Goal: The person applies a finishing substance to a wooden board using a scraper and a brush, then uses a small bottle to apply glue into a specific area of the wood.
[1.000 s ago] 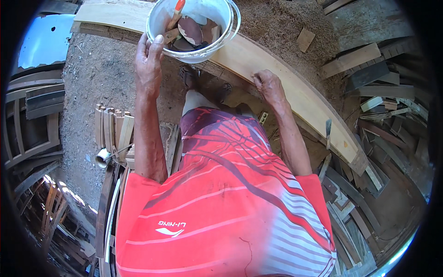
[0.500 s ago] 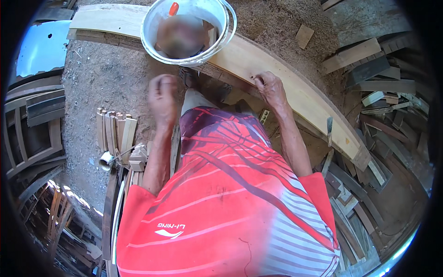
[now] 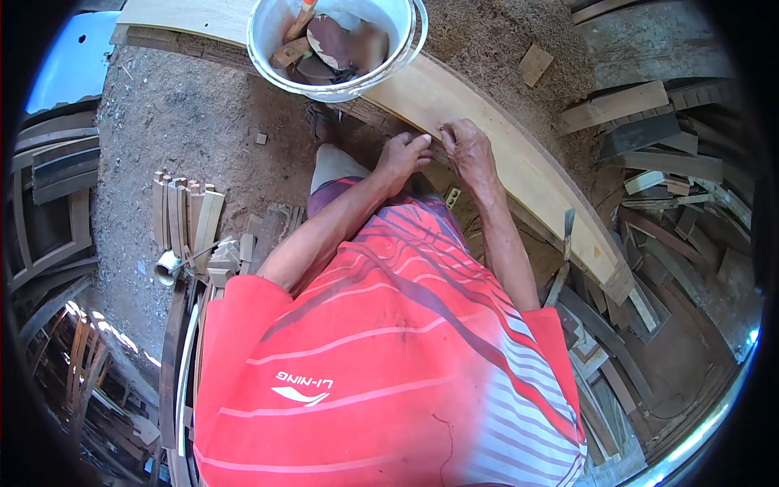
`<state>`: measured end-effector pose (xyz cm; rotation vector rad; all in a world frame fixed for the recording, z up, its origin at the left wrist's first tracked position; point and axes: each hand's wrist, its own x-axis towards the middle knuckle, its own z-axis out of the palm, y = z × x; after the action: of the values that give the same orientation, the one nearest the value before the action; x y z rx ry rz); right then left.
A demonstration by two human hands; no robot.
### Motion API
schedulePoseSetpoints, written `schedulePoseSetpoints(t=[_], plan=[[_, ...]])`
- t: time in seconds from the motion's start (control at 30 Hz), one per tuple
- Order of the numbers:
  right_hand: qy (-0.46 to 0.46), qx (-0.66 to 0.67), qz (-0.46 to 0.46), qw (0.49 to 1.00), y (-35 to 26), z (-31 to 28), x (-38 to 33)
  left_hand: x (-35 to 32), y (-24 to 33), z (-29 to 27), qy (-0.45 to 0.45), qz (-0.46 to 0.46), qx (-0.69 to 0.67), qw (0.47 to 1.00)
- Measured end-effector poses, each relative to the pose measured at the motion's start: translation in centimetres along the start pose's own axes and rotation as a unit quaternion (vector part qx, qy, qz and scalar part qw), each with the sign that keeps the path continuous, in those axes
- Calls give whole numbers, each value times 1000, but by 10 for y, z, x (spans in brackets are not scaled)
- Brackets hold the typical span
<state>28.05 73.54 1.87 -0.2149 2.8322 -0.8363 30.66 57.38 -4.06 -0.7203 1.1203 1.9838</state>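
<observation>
In front of me lies a long, pale, curved wooden board (image 3: pixel 507 158). My right hand (image 3: pixel 472 158) is at its near edge, thumb and fingers curled together on the wood. Anything between those fingertips is too small to make out. Just left of it is my left hand (image 3: pixel 402 162), its fingers bent and thumb pressed forward, close to the same edge. What it may hold is hidden. A white bucket (image 3: pixel 258 61) stands on the board to the left, containing an orange-handled tool (image 3: pixel 303 18), a wooden block (image 3: pixel 290 53) and other pieces.
A narrow flat-bladed tool (image 3: pixel 569 223) stands at the board's right part. Bundled wooden strips (image 3: pixel 185 215) and a small white cup-like container (image 3: pixel 167 268) are at left. Scrap wood (image 3: pixel 649 154) is piled at right. A blue-white sheet (image 3: pixel 71 61) lies far left.
My left hand has swung right, from beside the bucket to close by my right hand. The right hand stays at the board's edge with its fingers more curled. The view has shifted slightly.
</observation>
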Motion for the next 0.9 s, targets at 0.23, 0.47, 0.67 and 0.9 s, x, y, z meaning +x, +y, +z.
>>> schedulePoseSetpoints(t=[0.23, 0.47, 0.67, 0.9], plan=[[-2, -2, -6, 1000, -2, -1, 0, 19, -1, -4, 7, -8, -1, 1000], [-18, -2, 2, 1000, -5, -4, 1, 19, 1, 4, 32, 17, -9, 999], [-14, -2, -7, 1000, -6, -3, 2, 22, -2, 2, 23, 15, -38, 999], [-23, 13, 10, 1000, -8, -5, 1, 18, 6, 8, 38, 0, -34, 999]])
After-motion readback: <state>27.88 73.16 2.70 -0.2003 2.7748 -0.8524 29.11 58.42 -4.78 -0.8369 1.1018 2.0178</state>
